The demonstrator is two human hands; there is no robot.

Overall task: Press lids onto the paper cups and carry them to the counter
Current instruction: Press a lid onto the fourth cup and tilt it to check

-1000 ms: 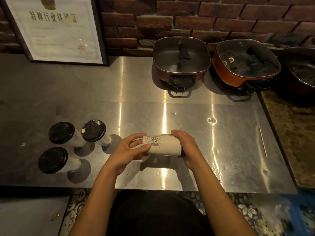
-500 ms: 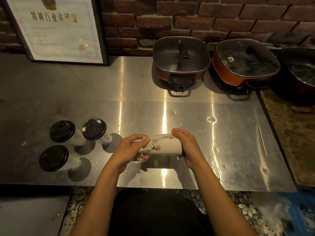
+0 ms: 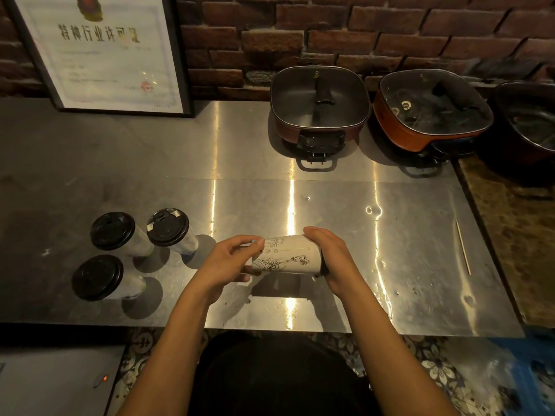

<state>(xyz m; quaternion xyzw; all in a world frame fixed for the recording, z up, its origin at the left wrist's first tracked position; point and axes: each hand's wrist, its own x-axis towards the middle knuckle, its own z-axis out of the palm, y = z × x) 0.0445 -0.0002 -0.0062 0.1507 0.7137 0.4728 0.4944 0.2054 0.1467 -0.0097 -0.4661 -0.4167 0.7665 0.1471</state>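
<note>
A white paper cup (image 3: 286, 258) with a black ink drawing lies on its side in the air above the steel counter (image 3: 330, 205). My left hand (image 3: 228, 262) holds its bottom end with curled fingers. My right hand (image 3: 330, 256) is wrapped over its mouth end, where a sliver of black lid (image 3: 323, 267) shows under the palm. Three lidded cups stand upright at the left: one at the back left (image 3: 112, 231), one to its right (image 3: 168, 227), one in front (image 3: 97, 277).
Two square electric pots (image 3: 319, 106) (image 3: 432, 109) with glass lids stand at the back against the brick wall, a third dark pot (image 3: 528, 127) at far right. A framed certificate (image 3: 102, 52) leans at back left. A thin wooden stick (image 3: 463, 247) lies at right.
The cup has been turned between my hands, so the drawing now shows lower on its side. Both hands stay in about the same place.
</note>
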